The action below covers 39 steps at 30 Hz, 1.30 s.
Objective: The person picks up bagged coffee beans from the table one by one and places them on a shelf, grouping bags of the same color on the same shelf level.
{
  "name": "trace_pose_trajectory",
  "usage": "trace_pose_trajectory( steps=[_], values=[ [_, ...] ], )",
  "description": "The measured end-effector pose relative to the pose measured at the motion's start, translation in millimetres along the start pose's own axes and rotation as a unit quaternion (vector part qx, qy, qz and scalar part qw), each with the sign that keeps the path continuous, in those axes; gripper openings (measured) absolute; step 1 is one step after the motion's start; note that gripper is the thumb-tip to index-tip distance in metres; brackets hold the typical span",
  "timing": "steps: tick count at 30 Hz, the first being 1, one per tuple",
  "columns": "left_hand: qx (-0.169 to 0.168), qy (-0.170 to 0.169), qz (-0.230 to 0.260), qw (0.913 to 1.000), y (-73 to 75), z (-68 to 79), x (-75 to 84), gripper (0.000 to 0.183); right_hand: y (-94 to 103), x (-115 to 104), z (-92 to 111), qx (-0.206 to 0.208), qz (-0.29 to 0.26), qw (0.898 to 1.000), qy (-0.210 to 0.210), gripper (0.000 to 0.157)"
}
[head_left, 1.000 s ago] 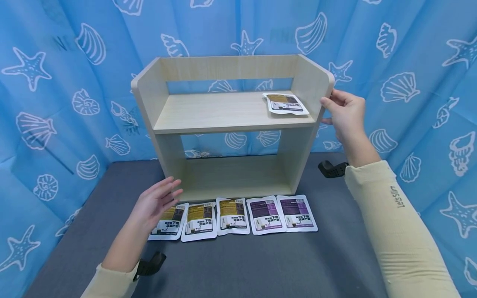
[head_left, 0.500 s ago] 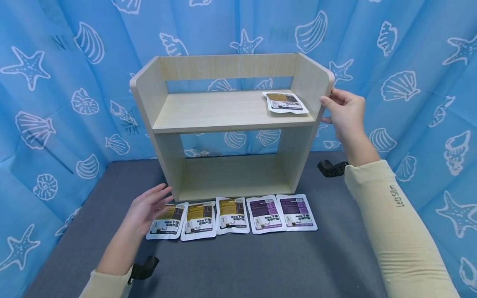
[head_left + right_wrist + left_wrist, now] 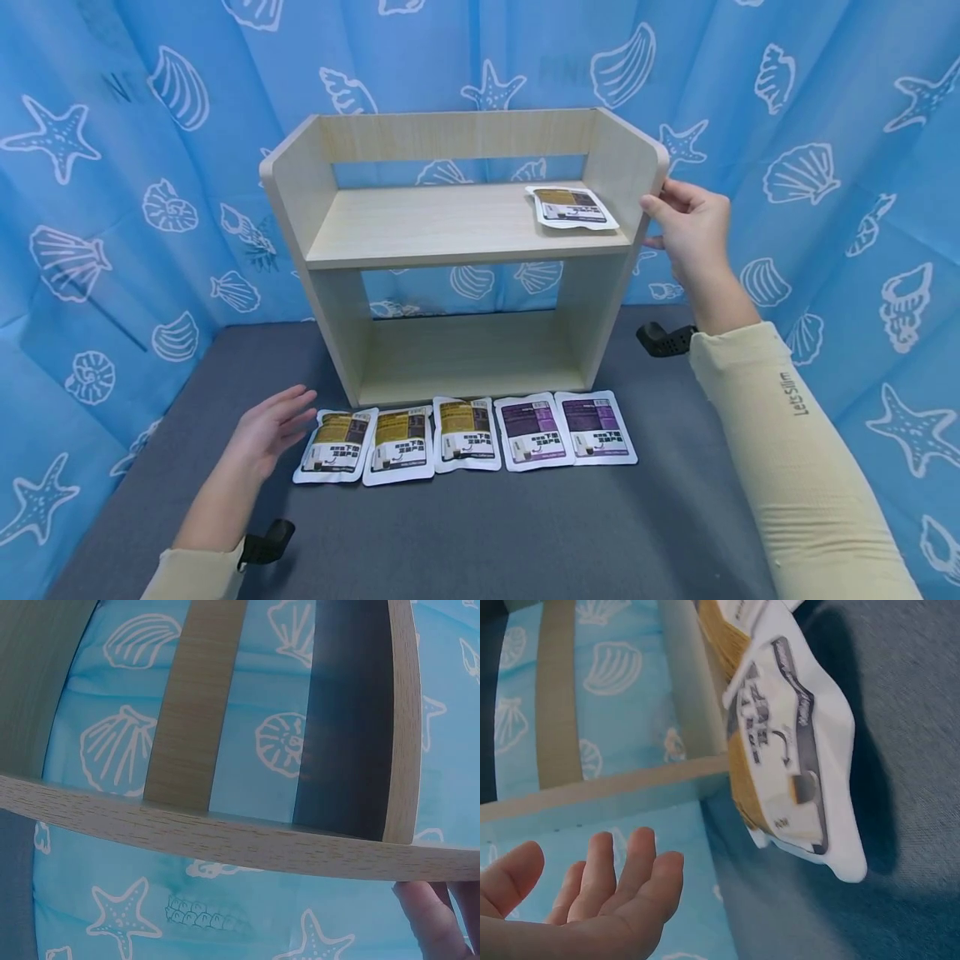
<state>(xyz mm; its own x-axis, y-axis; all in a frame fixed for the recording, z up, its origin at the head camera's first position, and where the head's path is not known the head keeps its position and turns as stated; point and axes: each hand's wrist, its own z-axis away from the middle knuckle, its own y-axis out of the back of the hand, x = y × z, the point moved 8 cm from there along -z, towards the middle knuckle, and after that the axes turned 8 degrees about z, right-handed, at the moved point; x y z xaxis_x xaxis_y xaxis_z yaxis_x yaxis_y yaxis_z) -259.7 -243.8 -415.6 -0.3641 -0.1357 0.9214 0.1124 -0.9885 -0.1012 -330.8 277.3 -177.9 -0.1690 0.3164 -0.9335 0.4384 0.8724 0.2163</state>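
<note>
In the head view my right hand [image 3: 693, 233] holds the right side panel of a pale wooden two-tier shelf [image 3: 465, 254]; its thumb is at the front edge. The right wrist view catches only a thumb and part of a finger against the panel's outer side. My left hand [image 3: 262, 433], fingers loosely spread and holding nothing, hovers left of a brown-and-white pouch [image 3: 336, 446]. This pouch heads a row that continues with two more brown pouches [image 3: 400, 446] [image 3: 467, 435] and two purple ones [image 3: 535, 432] [image 3: 596, 428]. Another brown pouch [image 3: 572, 208] lies on the upper tier, at its right end.
The shelf stands on a dark grey tabletop [image 3: 480, 533], with the pouch row along its front foot. Behind hangs a blue curtain [image 3: 135, 275] with white shells and starfish. Black wrist cameras [image 3: 268, 542] [image 3: 666, 340] stick out from both wrists.
My left hand has drawn back to the left and slightly down, uncovering the leftmost pouch. The right hand keeps its place on the shelf, and the pouches lie as before.
</note>
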Motion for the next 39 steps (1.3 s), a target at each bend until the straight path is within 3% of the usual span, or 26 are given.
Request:
trace_pose_trajectory(
  steps=[10,23,39],
  values=[
    [0.014,0.01,0.001,0.9999,12.2,-2.1,-7.1,0.063,1.0,-1.1,1.5,0.002,0.002,1.0,0.012,0.042],
    [0.018,0.012,-0.022,0.9995,17.7,-2.7,-11.0,0.061,0.8,-0.9,1.6,0.003,-0.003,1.0,0.013,0.041],
    [0.035,0.065,-0.055,0.9958,34.8,-8.0,-31.4,0.064,0.2,0.2,1.8,0.001,0.008,1.0,0.011,0.042]
  ],
)
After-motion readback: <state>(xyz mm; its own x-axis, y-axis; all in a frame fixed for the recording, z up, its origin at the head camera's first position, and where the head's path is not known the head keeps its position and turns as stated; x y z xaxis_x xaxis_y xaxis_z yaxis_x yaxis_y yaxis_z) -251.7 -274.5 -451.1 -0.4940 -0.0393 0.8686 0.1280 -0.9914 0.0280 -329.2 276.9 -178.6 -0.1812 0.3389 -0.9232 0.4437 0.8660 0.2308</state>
